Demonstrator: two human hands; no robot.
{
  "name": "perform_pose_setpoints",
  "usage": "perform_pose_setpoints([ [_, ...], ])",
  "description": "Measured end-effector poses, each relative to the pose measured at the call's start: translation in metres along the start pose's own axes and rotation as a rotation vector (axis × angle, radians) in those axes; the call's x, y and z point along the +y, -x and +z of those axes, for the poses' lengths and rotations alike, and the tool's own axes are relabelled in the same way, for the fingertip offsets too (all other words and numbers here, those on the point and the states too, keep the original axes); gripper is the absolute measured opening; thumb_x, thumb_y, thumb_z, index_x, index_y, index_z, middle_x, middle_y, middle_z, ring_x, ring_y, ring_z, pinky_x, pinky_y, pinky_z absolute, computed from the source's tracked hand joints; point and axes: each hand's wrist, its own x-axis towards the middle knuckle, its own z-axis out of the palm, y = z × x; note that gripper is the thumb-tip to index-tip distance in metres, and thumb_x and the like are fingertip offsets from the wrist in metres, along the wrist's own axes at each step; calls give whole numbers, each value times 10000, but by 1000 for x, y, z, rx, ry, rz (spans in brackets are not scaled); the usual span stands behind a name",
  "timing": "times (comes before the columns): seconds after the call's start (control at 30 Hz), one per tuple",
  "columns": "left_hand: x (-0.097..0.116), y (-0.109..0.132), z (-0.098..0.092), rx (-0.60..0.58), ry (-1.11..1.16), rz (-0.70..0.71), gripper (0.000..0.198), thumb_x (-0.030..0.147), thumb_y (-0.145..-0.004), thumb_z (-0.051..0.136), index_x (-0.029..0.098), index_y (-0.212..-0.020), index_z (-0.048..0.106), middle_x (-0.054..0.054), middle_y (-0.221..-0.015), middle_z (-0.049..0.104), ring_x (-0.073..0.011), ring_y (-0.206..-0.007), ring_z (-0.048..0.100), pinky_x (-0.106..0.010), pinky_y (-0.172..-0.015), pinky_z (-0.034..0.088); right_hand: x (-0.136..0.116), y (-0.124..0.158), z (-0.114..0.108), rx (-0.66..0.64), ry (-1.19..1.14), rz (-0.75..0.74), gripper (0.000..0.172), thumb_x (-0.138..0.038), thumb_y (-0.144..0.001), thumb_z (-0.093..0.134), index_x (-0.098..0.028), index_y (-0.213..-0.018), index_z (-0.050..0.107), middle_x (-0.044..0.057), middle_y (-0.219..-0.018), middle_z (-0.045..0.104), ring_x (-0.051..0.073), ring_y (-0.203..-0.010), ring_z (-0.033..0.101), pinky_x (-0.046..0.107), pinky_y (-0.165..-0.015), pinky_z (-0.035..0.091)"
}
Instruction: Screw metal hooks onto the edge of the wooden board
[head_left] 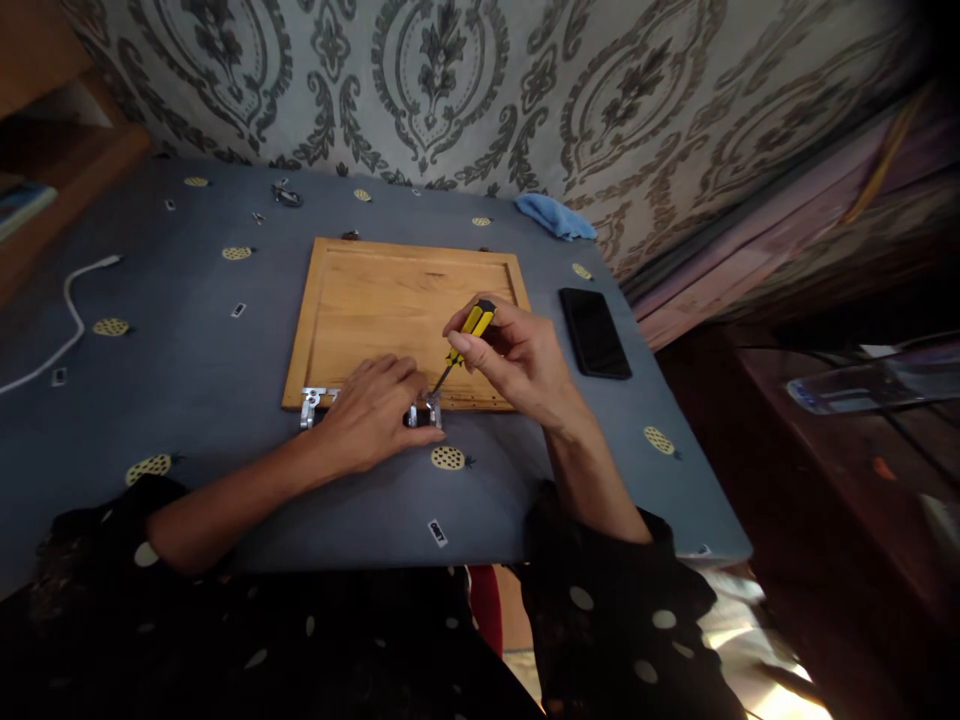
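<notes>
Screwdriver (478, 318): being gripped in the right hand (525, 360), being pointed down at a fitting (435, 413) at the near edge of the board (375, 305). Left hand (375, 412): being laid beside it, grip unclear. Advised: screwdriver being aligned straight, pressure being applied evenly.

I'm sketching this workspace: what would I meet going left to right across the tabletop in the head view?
White cable → leftmost silver hinge → left hand → yellow-and-black screwdriver, held in the right hand → black phone.
</notes>
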Motion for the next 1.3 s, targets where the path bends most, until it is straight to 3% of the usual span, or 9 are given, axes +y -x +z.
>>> perform_pose_setpoints([
  [0.2, -1, 0, 2, 18, -10, 6, 416, 552, -870, 720, 172, -1001, 617, -81, -1061, 648, -287, -1011, 582, -406, -871, 461, 0, 2, 1, 29, -28, -22, 273, -453, -912, 702, -195, -840, 651, -24, -750, 565, 101, -644, 509, 266, -588, 391],
  [0.47, 1, 0, 0, -15, -7, -18, 421, 539, -871, 725, 158, -1015, 618, -92, -1081, 641, -297, -1040, 582, -412, -878, 452, 0, 13, 9, 230, -90, 7, 260, -429, -864, 758, -207, -778, 654, -26, -724, 550, 102, -606, 505, 252, -548, 424],
  [0.97, 0, 0, 2, 5, 1, -10, 426, 552, -867, 722, 170, -1020, 612, -87, -1069, 638, -289, -1025, 575, -412, -885, 451, -1, 11, 13, 248, -42, -40, 259, -412, -865, 757, -208, -748, 648, -28, -695, 548, 99, -589, 501, 258, -537, 418],
  [1.17, 0, 0, 1, -9, -11, -15, 433, 541, -865, 730, 156, -1031, 622, -89, -1075, 634, -287, -1033, 570, -406, -874, 448, -5, 17, 10, 437, -50, -102, 200, -380, -913, 694, -227, -788, 662, -21, -738, 572, 98, -588, 512, 262, -515, 443],
  [1.3, 1, 0, 0, -12, 2, -17, 426, 538, -869, 727, 158, -1033, 624, -89, -1082, 637, -290, -1043, 570, -407, -880, 447, -1, 20, 12, 374, -1, -56, 219, -384, -907, 700, -222, -768, 651, -27, -721, 556, 95, -588, 512, 258, -516, 440],
])
